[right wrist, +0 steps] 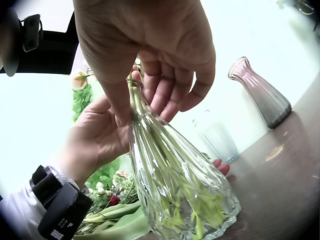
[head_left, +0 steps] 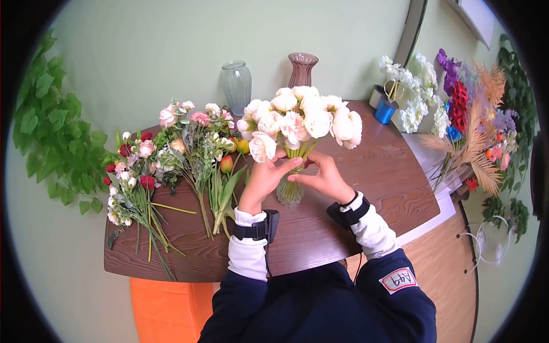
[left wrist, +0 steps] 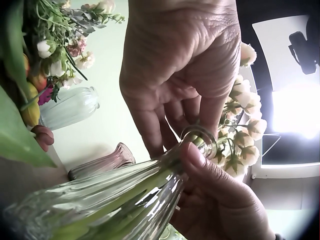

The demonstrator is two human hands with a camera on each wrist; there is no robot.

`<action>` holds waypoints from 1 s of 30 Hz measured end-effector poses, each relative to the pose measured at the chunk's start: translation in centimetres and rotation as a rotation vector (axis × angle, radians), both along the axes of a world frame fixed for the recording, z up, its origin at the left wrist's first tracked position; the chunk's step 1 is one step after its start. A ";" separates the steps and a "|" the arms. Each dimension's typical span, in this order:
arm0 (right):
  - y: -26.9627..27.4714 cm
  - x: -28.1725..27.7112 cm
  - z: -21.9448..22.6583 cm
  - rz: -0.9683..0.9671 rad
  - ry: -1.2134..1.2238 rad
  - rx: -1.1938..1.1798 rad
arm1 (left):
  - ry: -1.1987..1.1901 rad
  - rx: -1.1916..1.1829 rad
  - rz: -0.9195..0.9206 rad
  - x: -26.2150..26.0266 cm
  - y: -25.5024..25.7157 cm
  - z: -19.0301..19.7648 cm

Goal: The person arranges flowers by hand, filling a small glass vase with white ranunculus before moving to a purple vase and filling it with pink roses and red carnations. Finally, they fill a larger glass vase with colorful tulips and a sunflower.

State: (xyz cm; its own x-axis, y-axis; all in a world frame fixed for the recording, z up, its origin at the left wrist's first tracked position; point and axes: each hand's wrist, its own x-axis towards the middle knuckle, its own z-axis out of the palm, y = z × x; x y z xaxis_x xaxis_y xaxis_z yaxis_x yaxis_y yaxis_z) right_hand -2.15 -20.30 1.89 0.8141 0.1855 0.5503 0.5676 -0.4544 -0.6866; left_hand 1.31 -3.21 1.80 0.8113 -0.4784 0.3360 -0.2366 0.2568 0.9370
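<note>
A clear ribbed glass vase stands on the dark wooden table, with green stems inside it and a full bunch of white and pale pink flowers above its rim. My left hand holds the narrow neck from the left, thumb at the rim and fingers curled behind. From the other side my right hand grips the same neck, its thumb pressed to the glass just under the rim. In the right wrist view the stem ends reach down near the vase's base.
Loose flowers and tulips lie at the table's left. A bluish glass vase and a purple-pink vase stand at the back. Blue ribbon spool and gold-handled scissors sit back right, near white blossoms and dried fronds.
</note>
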 end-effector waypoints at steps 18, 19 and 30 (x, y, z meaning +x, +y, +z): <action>-0.9 0.7 -0.4 0.096 0.151 0.052 | -0.071 -0.079 0.077 -1.4 -2.4 0.0; -0.8 0.6 -0.2 0.097 0.150 0.052 | -0.076 -0.052 0.120 -1.7 -2.5 0.2; -1.3 0.1 0.7 0.074 0.271 -0.057 | -0.066 -0.126 0.200 -2.5 -3.9 0.4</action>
State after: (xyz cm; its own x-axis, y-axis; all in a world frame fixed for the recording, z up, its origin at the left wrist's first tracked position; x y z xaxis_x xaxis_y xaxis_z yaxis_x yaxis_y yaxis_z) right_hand -2.06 -21.58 2.58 0.9132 0.2742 0.3015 0.3999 -0.4610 -0.7922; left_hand -1.18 -7.09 2.22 0.8602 -0.2611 0.4381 -0.3540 0.3128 0.8814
